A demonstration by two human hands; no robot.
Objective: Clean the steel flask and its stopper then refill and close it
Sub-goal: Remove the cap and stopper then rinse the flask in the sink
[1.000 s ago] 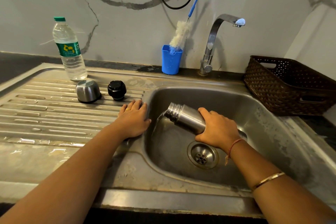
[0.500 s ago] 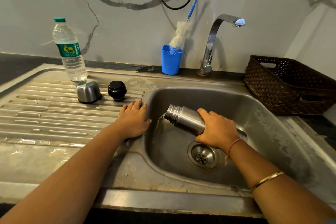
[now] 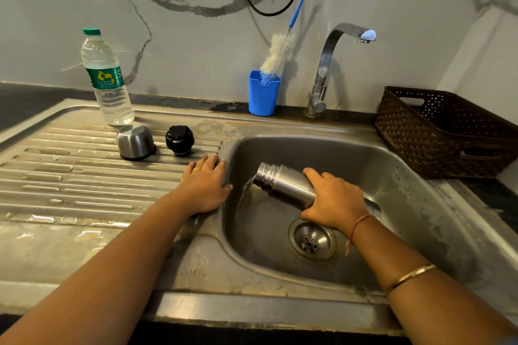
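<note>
Water pours from the flask [image 3: 281, 183] into the sink [image 3: 414, 204], so the step in hand looks like emptying rinse water during cleaning. Right hand [image 3: 333, 202] grips the flask's body from above, fingers curled round it. The flask is held tilted over the sink, open mouth pointing left and slightly down, a thin stream falling from it. Left hand [image 3: 206, 185] rests flat on the sink's left edge, fingers straight and close together, holding nothing. Both forearms reach in from the bottom of the view. Black stopper [image 3: 180, 139] and steel cap [image 3: 135, 141] sit on the draining board [image 3: 84, 176], near a water bottle [image 3: 108, 78]. Likely next: let the flask drain fully, then turn it upright. Whether the stopper is washed cannot be told. Refilling would call for the bottle or the tap [image 3: 336, 59].
</note>
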